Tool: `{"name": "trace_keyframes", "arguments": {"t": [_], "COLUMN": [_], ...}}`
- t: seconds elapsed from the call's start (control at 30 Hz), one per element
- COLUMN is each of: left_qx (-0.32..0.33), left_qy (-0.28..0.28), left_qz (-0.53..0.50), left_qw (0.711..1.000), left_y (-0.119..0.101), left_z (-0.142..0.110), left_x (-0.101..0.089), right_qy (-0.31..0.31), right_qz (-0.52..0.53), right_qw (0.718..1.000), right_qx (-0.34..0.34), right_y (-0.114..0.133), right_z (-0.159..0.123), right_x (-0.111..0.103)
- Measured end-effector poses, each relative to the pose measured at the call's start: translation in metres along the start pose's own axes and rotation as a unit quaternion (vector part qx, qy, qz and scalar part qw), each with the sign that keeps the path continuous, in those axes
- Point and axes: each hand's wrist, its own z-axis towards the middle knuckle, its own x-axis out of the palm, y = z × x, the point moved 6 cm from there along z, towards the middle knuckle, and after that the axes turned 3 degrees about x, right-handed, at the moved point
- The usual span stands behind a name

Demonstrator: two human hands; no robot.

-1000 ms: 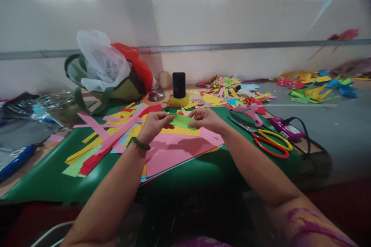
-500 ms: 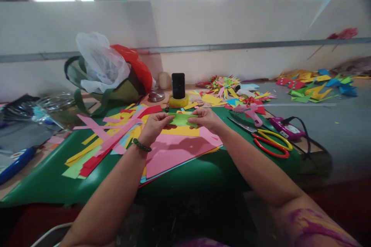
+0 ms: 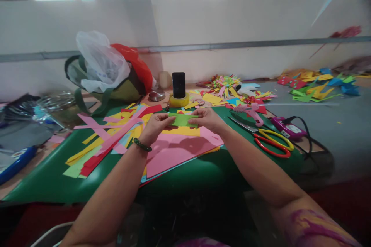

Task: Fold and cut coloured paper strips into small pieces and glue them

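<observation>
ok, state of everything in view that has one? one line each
Green paper: held up by both ends, roughly flat
Left grip: closed on its left end
Right grip: closed on its right end
Pink sheet: lying flat, partly covered
Paper strips: loose, overlapping
Phone: upright, screen dark
Scissors: lying down, blade gap unclear
Glue gun: lying down
Bag: open, white plastic bulging out

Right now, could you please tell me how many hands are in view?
2: the left hand and the right hand, pinching opposite ends of the lime-green paper piece over the stacked colored paper sheets.
</observation>
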Motion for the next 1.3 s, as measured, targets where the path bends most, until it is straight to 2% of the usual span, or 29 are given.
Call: {"name": "trace_keyframes", "arguments": {"t": [0.3, 0.6, 0.67, 0.8, 0.87, 1.03, 1.3], "left_qx": [-0.053, -0.057, -0.060, -0.050, -0.049, -0.075, -0.048], "left_qy": [0.088, 0.058, 0.061, 0.052, 0.049, 0.085, 0.157], "left_qz": [0.031, 0.018, 0.017, 0.012, 0.010, -0.002, 0.016], "left_qw": [0.994, 0.997, 0.996, 0.997, 0.998, 0.994, 0.986], "left_y": [0.007, 0.010, 0.010, 0.008, 0.007, 0.009, 0.011], "left_z": [-0.004, -0.002, -0.002, -0.001, -0.001, -0.003, -0.004], "left_x": [0.012, 0.006, 0.005, 0.001, 0.000, 0.004, 0.012], "right_qy": [0.043, 0.015, 0.009, -0.050, -0.059, -0.020, 0.051], "right_qz": [-0.027, -0.044, -0.052, -0.067, -0.076, -0.047, -0.043], "right_qw": [0.999, 0.998, 0.996, 0.983, 0.979, 0.992, 0.996], "right_qx": [-0.011, -0.043, -0.069, -0.161, -0.178, -0.117, -0.051], "right_y": [0.003, 0.002, 0.004, 0.017, 0.019, 0.012, 0.006], "right_z": [-0.004, 0.003, 0.003, 0.001, 0.001, 0.003, -0.003], "right_x": [0.006, -0.006, -0.007, -0.013, -0.014, -0.010, 0.002]}}
